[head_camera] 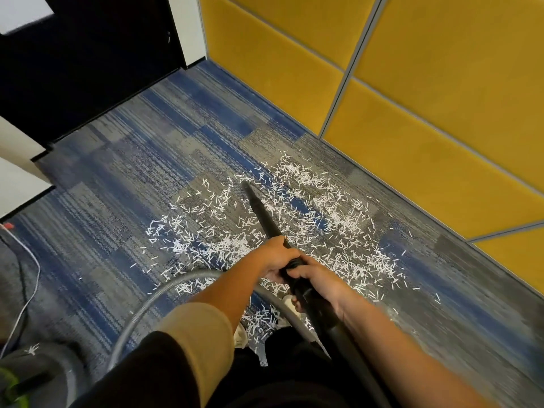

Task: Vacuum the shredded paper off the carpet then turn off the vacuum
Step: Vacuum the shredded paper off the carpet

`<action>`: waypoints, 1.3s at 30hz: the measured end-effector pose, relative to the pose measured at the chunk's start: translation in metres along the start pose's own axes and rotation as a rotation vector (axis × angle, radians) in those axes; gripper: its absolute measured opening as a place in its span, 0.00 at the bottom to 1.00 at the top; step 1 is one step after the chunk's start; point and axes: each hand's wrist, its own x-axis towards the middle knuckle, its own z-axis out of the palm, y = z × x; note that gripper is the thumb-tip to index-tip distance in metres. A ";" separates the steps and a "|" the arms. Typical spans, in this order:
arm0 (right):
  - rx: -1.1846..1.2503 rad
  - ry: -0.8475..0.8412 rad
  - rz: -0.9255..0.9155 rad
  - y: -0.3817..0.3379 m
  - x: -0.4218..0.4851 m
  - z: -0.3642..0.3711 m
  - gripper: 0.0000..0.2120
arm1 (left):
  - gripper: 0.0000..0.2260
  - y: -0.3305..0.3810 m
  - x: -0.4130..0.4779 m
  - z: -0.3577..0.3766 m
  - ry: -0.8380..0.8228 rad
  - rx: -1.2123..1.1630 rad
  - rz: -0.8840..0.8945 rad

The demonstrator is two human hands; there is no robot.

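Note:
White shredded paper (332,219) lies scattered widely over the blue and grey carpet (126,160). A black vacuum wand (262,210) points away from me, its nozzle tip resting among the shreds at the far side of the pile. My left hand (273,257) grips the wand from above, further forward. Just behind it, my right hand (318,281) is closed around the wand's handle. A grey ribbed hose (153,301) curves from the handle round to the left. The vacuum body (32,369), grey with a green mark, sits at the lower left corner.
Yellow padded wall panels (412,92) run along the right side. A dark door (73,69) and white wall corners stand at the upper left. A white cable (29,278) trails over the floor at the left edge. My dark trousers and a light shoe (241,334) are below.

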 end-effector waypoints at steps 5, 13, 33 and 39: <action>-0.003 0.015 -0.016 -0.011 0.004 -0.007 0.12 | 0.12 0.007 0.011 0.001 0.034 0.004 0.028; -0.038 -0.006 0.003 -0.017 0.011 -0.010 0.15 | 0.10 0.011 0.014 -0.003 0.050 -0.008 0.002; -0.060 0.001 -0.047 -0.030 0.020 -0.011 0.15 | 0.17 0.022 0.012 -0.007 0.121 -0.018 0.079; -0.088 -0.051 0.013 -0.027 0.027 0.004 0.11 | 0.07 0.009 0.003 -0.022 0.126 -0.086 0.016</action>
